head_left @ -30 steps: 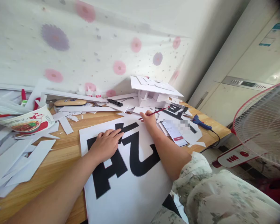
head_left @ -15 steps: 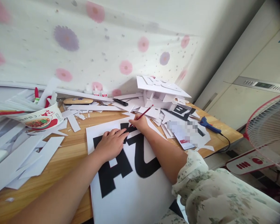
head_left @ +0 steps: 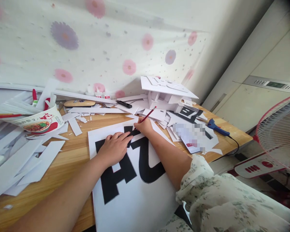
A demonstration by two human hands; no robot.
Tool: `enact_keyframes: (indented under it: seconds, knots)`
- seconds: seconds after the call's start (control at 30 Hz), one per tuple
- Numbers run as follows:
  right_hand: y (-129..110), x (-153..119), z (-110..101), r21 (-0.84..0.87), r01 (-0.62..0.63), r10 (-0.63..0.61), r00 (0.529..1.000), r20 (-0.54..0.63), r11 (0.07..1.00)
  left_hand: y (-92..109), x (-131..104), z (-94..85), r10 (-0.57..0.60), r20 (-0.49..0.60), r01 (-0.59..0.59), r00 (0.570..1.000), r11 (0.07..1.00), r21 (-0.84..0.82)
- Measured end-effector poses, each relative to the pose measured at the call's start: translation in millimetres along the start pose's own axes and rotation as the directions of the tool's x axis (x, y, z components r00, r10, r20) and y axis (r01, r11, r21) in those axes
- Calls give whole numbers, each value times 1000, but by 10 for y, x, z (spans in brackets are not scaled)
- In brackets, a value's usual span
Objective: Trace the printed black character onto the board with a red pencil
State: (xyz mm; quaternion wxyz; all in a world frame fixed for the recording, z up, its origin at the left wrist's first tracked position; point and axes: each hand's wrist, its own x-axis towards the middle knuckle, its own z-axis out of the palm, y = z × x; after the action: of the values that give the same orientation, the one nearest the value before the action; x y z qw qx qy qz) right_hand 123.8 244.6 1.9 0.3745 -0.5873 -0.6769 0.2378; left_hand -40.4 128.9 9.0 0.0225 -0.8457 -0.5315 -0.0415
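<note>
A large white board (head_left: 140,203) lies on the table, with black cut-out shapes on it. My left hand (head_left: 116,148) rests flat across the left black letter shape (head_left: 111,185), fingers stretched toward the upper end. In my right hand (head_left: 144,126) is a dark red pencil (head_left: 148,114), slanted up to the right, its lower end close to the small black shape near the board's top. Below that hand curves a second black shape (head_left: 145,167), partly covered by my right forearm. The pencil's point is too small to make out.
Left stands a paper bowl (head_left: 42,122) full of tools, among white foam-board strips (head_left: 42,162). A black utility knife (head_left: 124,104) and a white board model (head_left: 168,91) sit at the back. A blue glue gun (head_left: 217,128), a phone (head_left: 189,143) and a fan (head_left: 280,129) are right.
The view has shifted slightly. Both hands stay at nearly the same places on the board, and the pencil remains in my right hand.
</note>
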Motion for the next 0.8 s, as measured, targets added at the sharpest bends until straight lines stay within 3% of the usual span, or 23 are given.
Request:
enact_keyframes:
  seconds: [0.8]
  knots:
    - [272, 189, -329, -82, -128, 118, 986, -117, 988, -31, 7, 32, -11, 3, 11, 1000, 1000, -23]
